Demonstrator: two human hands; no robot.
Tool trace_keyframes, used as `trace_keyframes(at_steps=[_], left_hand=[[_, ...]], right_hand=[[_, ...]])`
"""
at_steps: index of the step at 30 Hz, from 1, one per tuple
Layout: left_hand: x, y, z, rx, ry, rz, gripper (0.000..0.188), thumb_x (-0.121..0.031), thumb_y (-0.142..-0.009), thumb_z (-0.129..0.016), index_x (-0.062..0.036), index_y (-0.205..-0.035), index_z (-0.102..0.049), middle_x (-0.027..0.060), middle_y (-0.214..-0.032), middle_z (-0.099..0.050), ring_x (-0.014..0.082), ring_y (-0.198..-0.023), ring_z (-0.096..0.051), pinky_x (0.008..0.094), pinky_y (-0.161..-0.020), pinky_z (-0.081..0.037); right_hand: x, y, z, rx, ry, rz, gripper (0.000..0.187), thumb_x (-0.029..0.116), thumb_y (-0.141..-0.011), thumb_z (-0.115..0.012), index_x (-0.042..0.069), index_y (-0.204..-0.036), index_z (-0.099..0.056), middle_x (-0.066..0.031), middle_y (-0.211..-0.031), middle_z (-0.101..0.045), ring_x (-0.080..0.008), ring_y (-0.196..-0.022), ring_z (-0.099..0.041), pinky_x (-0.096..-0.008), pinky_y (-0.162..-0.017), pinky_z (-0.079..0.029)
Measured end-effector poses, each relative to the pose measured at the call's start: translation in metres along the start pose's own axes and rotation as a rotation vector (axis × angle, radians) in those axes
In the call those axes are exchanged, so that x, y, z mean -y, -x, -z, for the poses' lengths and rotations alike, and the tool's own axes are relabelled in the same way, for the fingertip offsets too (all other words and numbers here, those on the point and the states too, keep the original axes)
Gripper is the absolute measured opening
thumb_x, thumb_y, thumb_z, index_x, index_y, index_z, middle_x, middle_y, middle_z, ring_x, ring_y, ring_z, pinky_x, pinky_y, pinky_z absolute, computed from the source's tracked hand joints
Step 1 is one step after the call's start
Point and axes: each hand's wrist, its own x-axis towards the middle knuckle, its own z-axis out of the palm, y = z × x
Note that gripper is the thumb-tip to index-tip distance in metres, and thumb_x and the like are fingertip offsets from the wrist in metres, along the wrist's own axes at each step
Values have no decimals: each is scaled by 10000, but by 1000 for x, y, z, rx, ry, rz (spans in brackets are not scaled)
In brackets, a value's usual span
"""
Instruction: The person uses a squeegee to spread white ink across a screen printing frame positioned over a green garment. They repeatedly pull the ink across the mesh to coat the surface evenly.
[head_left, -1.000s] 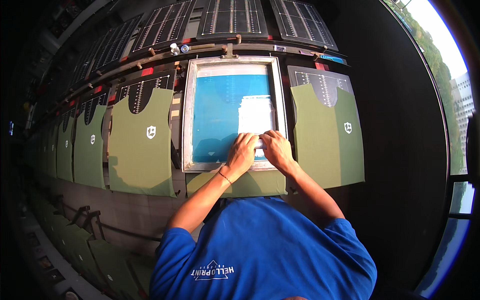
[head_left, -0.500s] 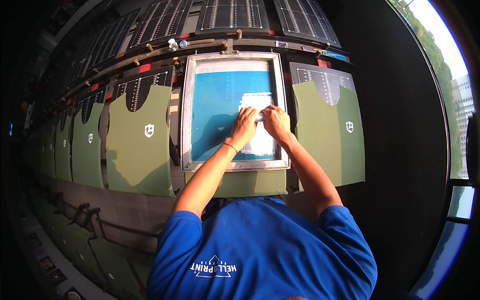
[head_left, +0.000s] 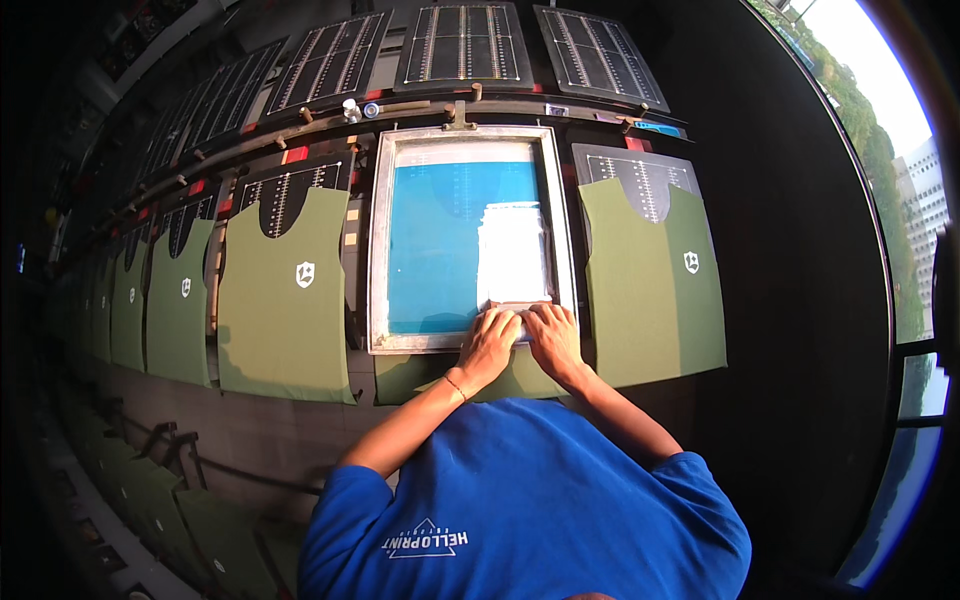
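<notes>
My left hand (head_left: 489, 342) and my right hand (head_left: 552, 338) are side by side at the near end of a screen-printing frame (head_left: 381, 255). Both are closed on a squeegee (head_left: 520, 304), whose edge shows just beyond my fingertips; most of it is hidden beneath them. The frame has a metal rim and a blue mesh (head_left: 430, 245). A broad patch of white ink (head_left: 513, 250) covers the mesh's right part, reaching down to the squeegee. Under the frame's near edge, a green shirt piece (head_left: 402, 378) sticks out.
Green shirt pieces with small white shield prints lie on dark boards to the left (head_left: 280, 310) and right (head_left: 650, 310). Ruled dark boards (head_left: 465, 50) stand beyond a rail (head_left: 420, 106) with pegs. A dark wall (head_left: 800, 300) and windows are far right.
Both hands have drawn the squeegee toward me, from mid-screen to the frame's near end. The white patch now shows smooth and uncovered behind it. My elbows have bent outward.
</notes>
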Motion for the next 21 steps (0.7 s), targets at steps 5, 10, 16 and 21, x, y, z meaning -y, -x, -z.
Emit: trace_keyframes(at_steps=[5, 10, 16, 21], left_hand=[[0, 25, 14, 145, 72, -5, 416, -169, -851, -679, -9, -1222, -580, 157, -1299, -525, 361, -1238, -469, 464, -1040, -396], [67, 32, 63, -155, 26, 294, 423, -191, -891, -690, -10, -1253, -567, 182, -1307, -514, 384, -1201, -472, 478, -1030, -383], [220, 100, 68, -361, 310, 910, 400, -226, -1002, -561, 35, -1305, -557, 180, -1242, -619, 302, -1178, -581, 392, -1013, -446], [202, 99, 72, -340, 749, 1052, 491, -368, -1053, -477, 40, -1311, -567, 138, -1250, -637, 214, -1148, -594, 344, -994, -456]], right_hand=[[10, 30, -1, 138, -3, 9, 530, 126, -817, -639, 69, -1333, -532, -112, -1289, -559, -307, -1215, -499, -455, -1033, -390], [-3, 24, 25, 84, -254, -84, 571, 268, -848, -718, 22, -1330, -534, -159, -1329, -539, -358, -1256, -487, -461, -1062, -406], [-95, 36, -63, -376, -788, -754, 416, 264, -1023, -507, -32, -1303, -592, -150, -1103, -676, -224, -1014, -644, -324, -904, -508], [-91, 25, -72, -360, -992, -921, 322, 187, -1001, -514, -23, -1189, -671, 8, -793, -626, -69, -700, -535, -218, -631, -438]])
